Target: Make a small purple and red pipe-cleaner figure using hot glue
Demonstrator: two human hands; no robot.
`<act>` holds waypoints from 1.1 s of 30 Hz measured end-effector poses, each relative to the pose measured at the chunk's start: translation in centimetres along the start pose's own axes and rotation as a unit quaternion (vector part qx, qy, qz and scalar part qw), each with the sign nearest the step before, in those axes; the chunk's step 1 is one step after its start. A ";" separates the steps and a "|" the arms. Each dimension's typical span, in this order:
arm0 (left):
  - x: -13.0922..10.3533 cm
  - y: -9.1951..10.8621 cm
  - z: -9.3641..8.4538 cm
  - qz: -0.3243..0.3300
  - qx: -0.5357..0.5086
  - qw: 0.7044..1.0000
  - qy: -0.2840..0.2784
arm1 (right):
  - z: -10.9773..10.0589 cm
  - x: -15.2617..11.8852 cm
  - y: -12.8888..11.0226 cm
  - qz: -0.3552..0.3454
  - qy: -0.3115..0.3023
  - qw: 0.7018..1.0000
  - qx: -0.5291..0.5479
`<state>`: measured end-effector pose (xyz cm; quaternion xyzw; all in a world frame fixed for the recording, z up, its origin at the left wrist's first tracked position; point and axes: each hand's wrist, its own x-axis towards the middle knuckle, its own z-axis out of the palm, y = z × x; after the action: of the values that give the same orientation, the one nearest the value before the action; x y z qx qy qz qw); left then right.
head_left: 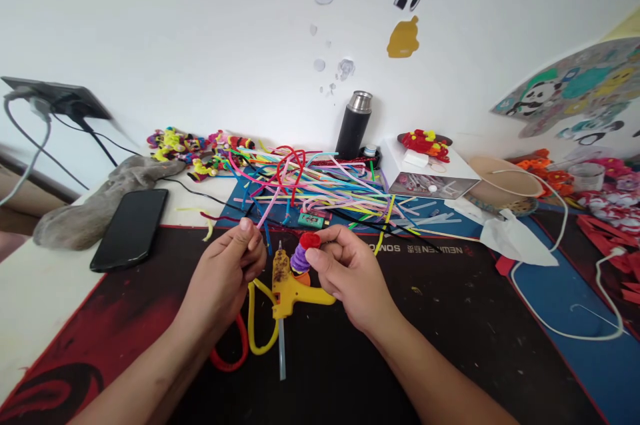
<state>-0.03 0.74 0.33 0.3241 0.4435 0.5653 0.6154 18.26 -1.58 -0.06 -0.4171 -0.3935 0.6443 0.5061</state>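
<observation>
Pinched in my left hand (235,255) is a pink pipe cleaner (269,207), which rises up and to the right over the pile behind. My right hand (350,272) grips a small coiled pipe-cleaner piece, its red top (311,240) above a purple coil (300,259). Between the hands lies a yellow glue gun (283,292), nozzle pointing away from me, a clear glue stick (282,348) sticking out of its back. A yellow pipe-cleaner loop (251,328) and a red loop (244,338) rest on the black mat near my left wrist.
Many coloured pipe cleaners (340,188) are heaped at the back, before a black thermos (354,125). A phone (131,228) and grey cloth (105,195) lie left. To the right stand a white box (433,172), a bowl (505,182) and a white cable (565,337).
</observation>
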 end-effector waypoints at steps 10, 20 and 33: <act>0.1 -0.2 -0.6 -0.039 0.012 0.998 -0.047 | -0.1 0.2 0.1 0.006 0.001 1.000 -0.011; 0.2 -0.2 -0.6 -0.056 -0.030 0.997 -0.031 | 0.0 0.1 0.2 0.002 -0.003 1.000 0.021; 0.3 -0.2 -0.7 -0.072 -0.010 0.997 -0.004 | -0.2 0.4 0.3 -0.003 0.007 1.000 0.017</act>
<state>-0.56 0.98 -0.21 0.2876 0.4575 0.5224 0.6596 18.30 -1.22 -0.50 -0.4118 -0.3802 0.6465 0.5176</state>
